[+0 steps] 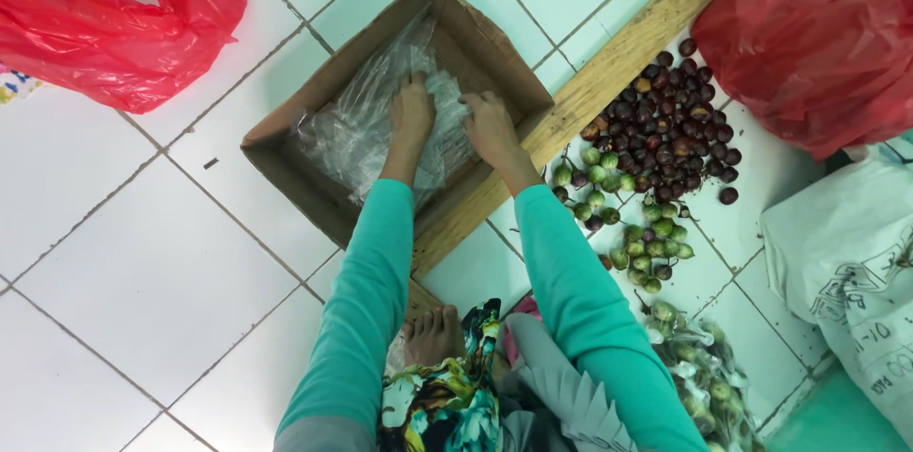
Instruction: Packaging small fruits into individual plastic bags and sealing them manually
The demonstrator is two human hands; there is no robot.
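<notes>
Both hands, left hand (pixel 412 115) and right hand (pixel 492 127), press clear plastic bags (pixel 366 124) inside a cardboard box (pixel 475 34).

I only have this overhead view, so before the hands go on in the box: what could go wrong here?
1. Both hands, left hand and right hand, press on the clear plastic sheet in the cardboard box; thin film may tear.
2. The loose dark fruits and green fruits lie beside the right sleeve; it could scatter them.
</notes>
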